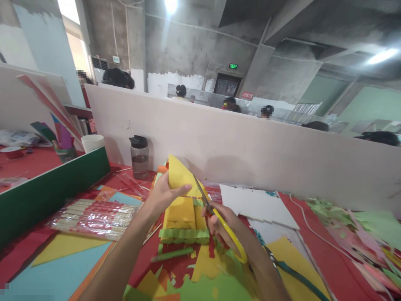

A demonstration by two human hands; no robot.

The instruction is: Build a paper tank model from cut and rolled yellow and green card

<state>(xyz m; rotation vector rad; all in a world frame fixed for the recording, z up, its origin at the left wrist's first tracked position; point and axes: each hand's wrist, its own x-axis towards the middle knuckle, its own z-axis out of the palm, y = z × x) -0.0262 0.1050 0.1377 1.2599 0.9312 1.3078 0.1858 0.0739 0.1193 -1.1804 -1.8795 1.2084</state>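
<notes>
My left hand (167,190) is closed on a sheet of yellow paper (180,177), thumb across its front. In my right hand (224,217) is a pair of scissors with yellow handles (230,232); the blades point up and lie along the right edge of the paper. Whether the blades are cutting into it I cannot tell. Below the hands sits a stack of folded yellow-orange paper (181,213) with wavy-edged green strips (184,235) at its front. A rolled green paper tube (172,254) lies nearer to me, among scraps and a large green sheet (206,288).
At left are wrapped sticks (94,217), coloured sheets (62,269) and a green divider (53,179). A water bottle (139,159) stands by the white partition (250,159). White sheets (258,205), dark-green-handled scissors (297,276) and paper scraps (351,238) lie at right. Several people sit beyond.
</notes>
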